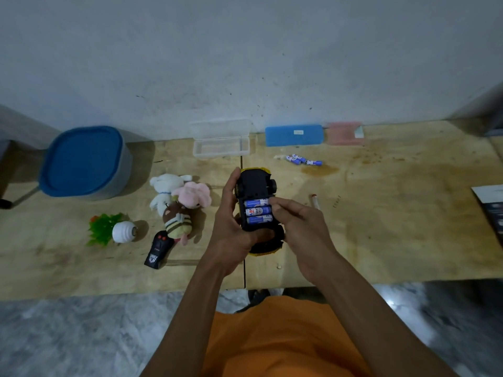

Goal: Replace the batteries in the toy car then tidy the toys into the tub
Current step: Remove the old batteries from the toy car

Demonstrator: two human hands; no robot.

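I hold the yellow toy car (254, 183) upside down above the table's middle, black underside up. My left hand (231, 229) grips its left side and rear. Three blue batteries (257, 211) lie in the uncovered compartment. My right hand (299, 227) reaches in from the right, fingertips on the right ends of the batteries. Several loose batteries (303, 159) lie further back on the table. The grey tub (85, 163) with a blue lid stands at the far left.
Plush toys (178, 202), a black remote (158, 250), a white bulb-shaped toy (123, 232) and a green plastic plant (102, 229) lie left of the car. A clear case (221, 146), a blue case (294, 135) and a pink case (344, 133) line the wall. A small stick-like tool (315, 202) lies to the right.
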